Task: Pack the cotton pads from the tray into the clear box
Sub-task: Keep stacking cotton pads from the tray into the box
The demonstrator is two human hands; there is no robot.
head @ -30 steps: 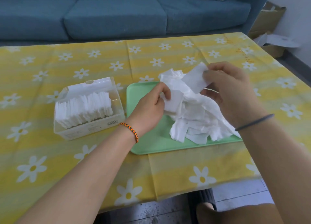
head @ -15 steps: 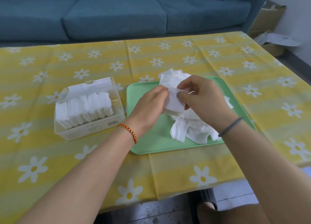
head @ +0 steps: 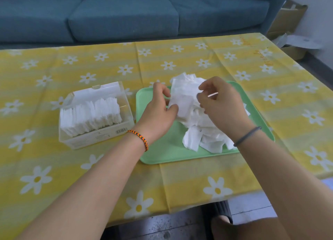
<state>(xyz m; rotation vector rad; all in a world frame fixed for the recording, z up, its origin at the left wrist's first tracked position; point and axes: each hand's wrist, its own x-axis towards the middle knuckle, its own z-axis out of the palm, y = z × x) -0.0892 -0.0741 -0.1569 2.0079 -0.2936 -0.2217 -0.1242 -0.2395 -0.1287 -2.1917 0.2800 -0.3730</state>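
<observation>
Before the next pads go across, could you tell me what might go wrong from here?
1. The left hand pinches a small stack of cotton pads; a loose grip could fan them out during transfer.
2. The clear box looks nearly full, so squeezing more in may crumple the row.
3. The pile reaches the green tray's near edge; pads could slide off.

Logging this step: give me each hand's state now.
Left hand: fingers closed on a small stack of cotton pads.
Right hand: fingers pinched at the same stack.
</observation>
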